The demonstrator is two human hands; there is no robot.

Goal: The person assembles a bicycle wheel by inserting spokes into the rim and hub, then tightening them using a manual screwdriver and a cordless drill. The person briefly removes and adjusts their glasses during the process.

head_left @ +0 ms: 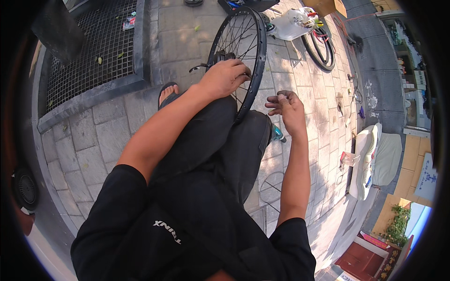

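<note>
A bare black bicycle wheel rim point(260, 51) stands upright between my knees, with thin spokes point(239, 35) running to a dark hub point(222, 57). No tyre covers it. A lever point(199, 67) sticks out from the hub's left side. My left hand point(226, 78) reaches among the spokes, fingers curled close to the rim's inner side; what they pinch is hidden. To the right of the wheel, my right hand point(287, 107) is raised, apart from it, thumb against the fingers in a pinch. Anything between those darkened fingertips is too small to make out.
Beside my right knee lies a teal tool point(278, 134). Ahead are a translucent white container point(294, 24) with tools, black tyres point(323, 55) and an open dark case point(246, 4). A metal-edged grate point(101, 49) lies left; white bundled padding point(364, 161) sits right.
</note>
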